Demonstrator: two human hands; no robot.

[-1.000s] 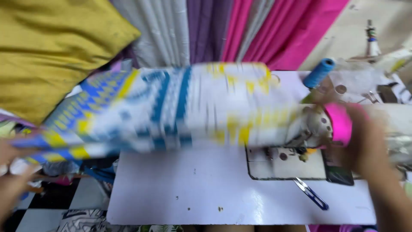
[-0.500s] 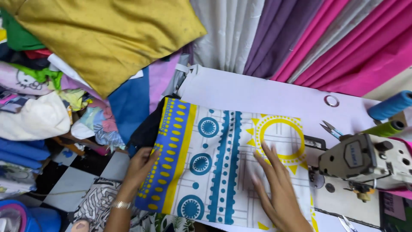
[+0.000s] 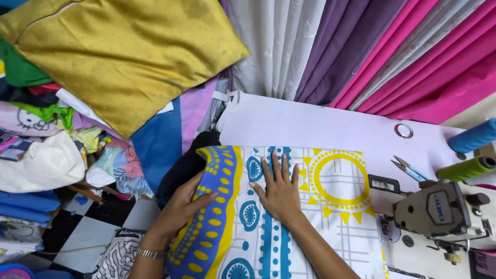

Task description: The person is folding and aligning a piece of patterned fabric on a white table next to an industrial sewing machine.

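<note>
Patterned fabric (image 3: 310,206) was spread on the white surface (image 3: 310,124), left of the sewing machine (image 3: 439,209). Right hand (image 3: 279,188) pressed flat, fingers open; left hand (image 3: 183,206) gripped the left edge. Not yet under the needle.

yellow cushion (image 3: 124,57), hanging curtains (image 3: 361,51), sewing machine (image 3: 439,212), snips (image 3: 408,168), thread spools (image 3: 473,152)
</note>
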